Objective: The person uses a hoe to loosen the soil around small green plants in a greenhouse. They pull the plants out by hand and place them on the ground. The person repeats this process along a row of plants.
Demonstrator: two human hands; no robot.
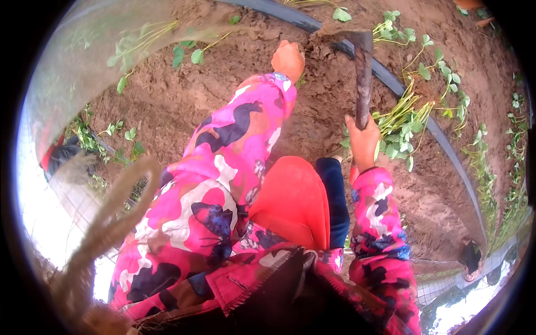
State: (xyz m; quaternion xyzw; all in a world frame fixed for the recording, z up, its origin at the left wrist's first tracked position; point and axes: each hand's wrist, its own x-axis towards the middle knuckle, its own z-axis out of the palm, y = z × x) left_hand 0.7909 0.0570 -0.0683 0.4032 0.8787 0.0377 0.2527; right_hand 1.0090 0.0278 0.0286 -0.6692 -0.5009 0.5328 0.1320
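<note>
My right hand (362, 140) grips the dark wooden handle (363, 83) of a hoe-like digging tool. The tool's head, at the far end of the handle, is blurred and hard to make out. Ahead and to the left, my left hand (289, 59) is curled low over the brown soil (234, 75); its fingers are mostly hidden, so whether they hold anything is unclear. A small green leaf (300, 81) shows just beside that wrist. Right of my right hand lies a bundle of leafy green seedlings (402, 125) with pale stems.
A black hose (387, 77) curves across the soil beneath the tool and bundle. Loose seedlings (197, 54) lie at the upper left. Rows of plants (517, 125) stand at far right. A blurred cord loop (113, 209) hangs at lower left. My red-covered knee (293, 201) is below.
</note>
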